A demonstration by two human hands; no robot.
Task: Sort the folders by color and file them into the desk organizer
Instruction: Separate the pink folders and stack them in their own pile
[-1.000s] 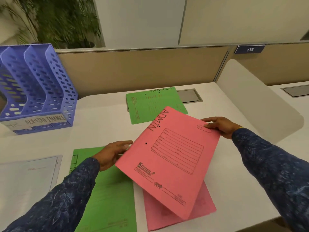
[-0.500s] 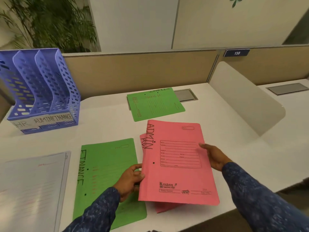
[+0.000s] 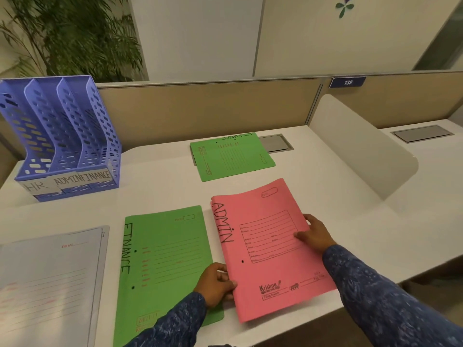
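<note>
The left grip is closed on the spine edge of the pink folder near its lower corner, fingers curled round the edge. The right grip has the opposite long edge about halfway up, with its fingertips lying on the printed cover; whether the thumb is tucked under the edge cannot be told. The pink folder, marked ADMIN in black down its spine side, is held between the two, face up and low over the near part of the white table, its far right corner bowed upward and a shadow under its near edge. A thin strip of pink shows just beside its far left corner. The left grip's heel and dark blue patterned sleeve lie over the right edge of a green folder marked FINANCE, which is flat on the table just beside the pink one. Further left lies a pale grey folder, cut off by the frame. A second green folder lies further back, partly covering a grey hatch. The blue desk organizer stands at the far left corner, its three slots labelled HR, ADMIN and FINANCE. Behind it grows a potted plant; a beige partition carries a plate reading 138.
</note>
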